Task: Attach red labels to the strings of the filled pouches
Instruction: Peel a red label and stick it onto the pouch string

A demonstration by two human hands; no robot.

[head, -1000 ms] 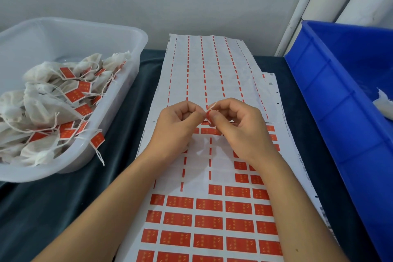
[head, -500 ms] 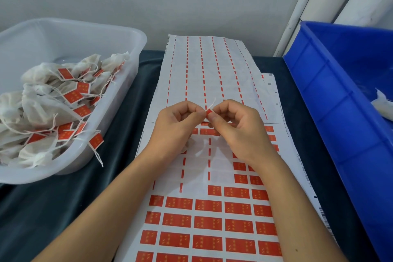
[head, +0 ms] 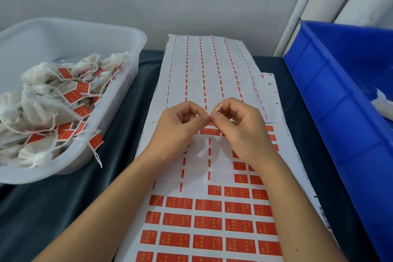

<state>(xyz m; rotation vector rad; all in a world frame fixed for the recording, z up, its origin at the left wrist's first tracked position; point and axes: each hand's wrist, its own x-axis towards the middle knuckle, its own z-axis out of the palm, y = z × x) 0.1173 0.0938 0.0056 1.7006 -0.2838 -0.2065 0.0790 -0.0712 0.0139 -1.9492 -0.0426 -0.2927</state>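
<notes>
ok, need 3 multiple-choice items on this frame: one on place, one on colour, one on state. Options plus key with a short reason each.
1. Where does the tub of labelled pouches stand?
A. to the left of the label sheet
B. to the right of the label sheet
C. on top of the label sheet

2. What colour is the bin on the right?
A. green
B. blue
C. yellow

3. What are the two hands doing?
A. lying flat on the table
B. lifting the tub
C. pinching a small piece together above the sheet

Key: 1 A, the clear tub sits left of the label sheet, with labelled pouches in it. 2 B, the bin at right is blue. 3 C, the left hand and right hand meet fingertip to fingertip, with a white string end sticking up at the right hand.
</notes>
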